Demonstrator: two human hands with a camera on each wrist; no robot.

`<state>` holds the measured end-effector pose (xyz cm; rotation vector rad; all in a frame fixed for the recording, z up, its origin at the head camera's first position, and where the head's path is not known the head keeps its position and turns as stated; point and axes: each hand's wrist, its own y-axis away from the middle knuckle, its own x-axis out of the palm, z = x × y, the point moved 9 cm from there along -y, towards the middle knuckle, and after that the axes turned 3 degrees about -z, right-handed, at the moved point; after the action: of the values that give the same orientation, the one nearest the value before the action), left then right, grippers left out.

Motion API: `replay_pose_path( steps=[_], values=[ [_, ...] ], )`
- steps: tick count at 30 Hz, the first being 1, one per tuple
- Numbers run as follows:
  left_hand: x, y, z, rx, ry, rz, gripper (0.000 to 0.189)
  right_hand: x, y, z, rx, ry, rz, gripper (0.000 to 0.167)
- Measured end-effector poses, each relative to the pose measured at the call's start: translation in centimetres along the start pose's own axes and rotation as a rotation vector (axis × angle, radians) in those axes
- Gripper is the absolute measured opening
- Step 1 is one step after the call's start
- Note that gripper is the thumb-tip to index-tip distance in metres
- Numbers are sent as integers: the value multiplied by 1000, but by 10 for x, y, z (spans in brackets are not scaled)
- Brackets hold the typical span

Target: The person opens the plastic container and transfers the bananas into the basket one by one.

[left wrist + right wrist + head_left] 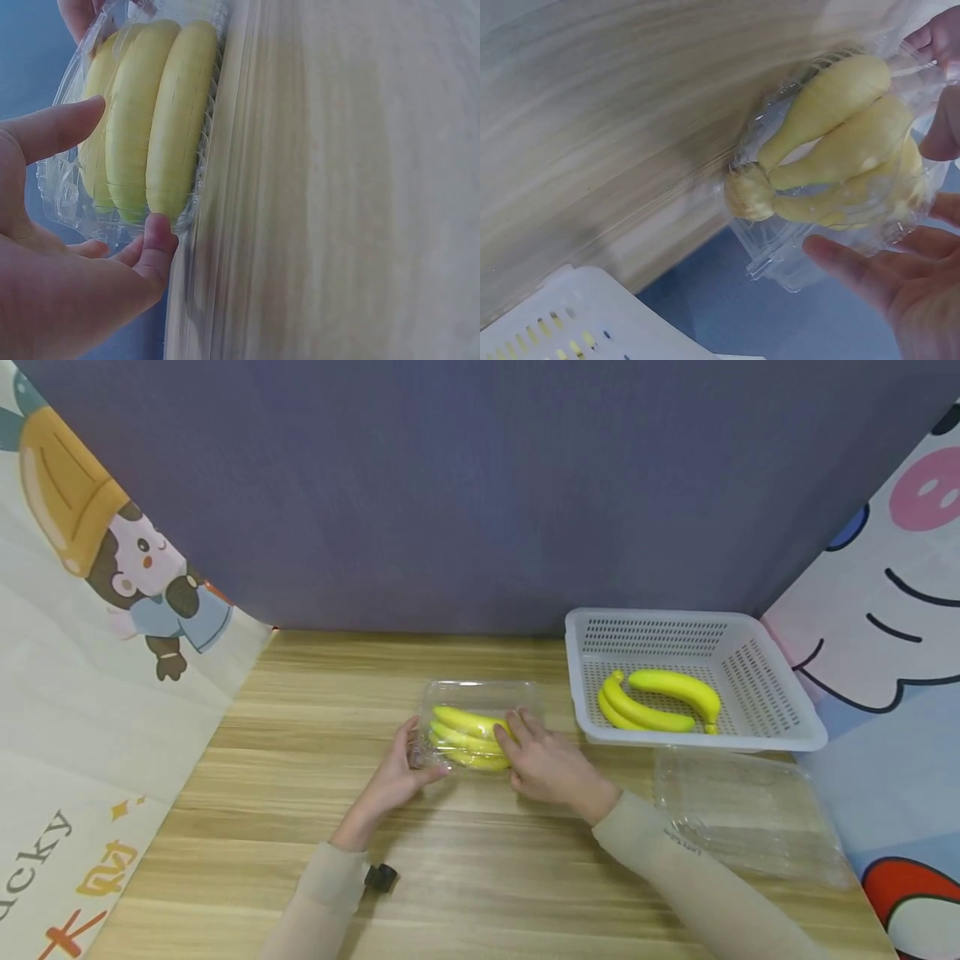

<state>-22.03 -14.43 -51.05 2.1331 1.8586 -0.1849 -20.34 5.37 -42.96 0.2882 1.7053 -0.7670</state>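
A clear plastic clamshell box (480,692) holding a bunch of yellow bananas (468,742) sits mid-table, its clear plastic lying over the fruit. My left hand (395,774) holds the box's left end, thumb toward the front and fingers round the side. At the other end my right hand (551,764) grips the box, fingertips on the top plastic over the bananas. The left wrist view shows the left thumb (64,127) raised beside the plastic and a fingertip at the lower edge. In the right wrist view the banana stem (748,193) points toward the box's right end.
A white perforated basket (697,742) stands at the back right with more bananas (648,710) inside. In front of it lies another clear plastic container (750,814). A dark grey panel (480,502) rises behind the wooden table (300,710), with printed cloths at both sides.
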Motion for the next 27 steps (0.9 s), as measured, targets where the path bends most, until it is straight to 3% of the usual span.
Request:
replay_pose_path(
  steps=[13, 27],
  values=[
    [-1, 0, -2, 12, 10, -18, 108, -5, -5, -3, -4, -47, -9, 57],
    [0, 0, 0, -46, 80, -31, 106, -4, -8, -4, 23, -45, 23, 56]
  ],
)
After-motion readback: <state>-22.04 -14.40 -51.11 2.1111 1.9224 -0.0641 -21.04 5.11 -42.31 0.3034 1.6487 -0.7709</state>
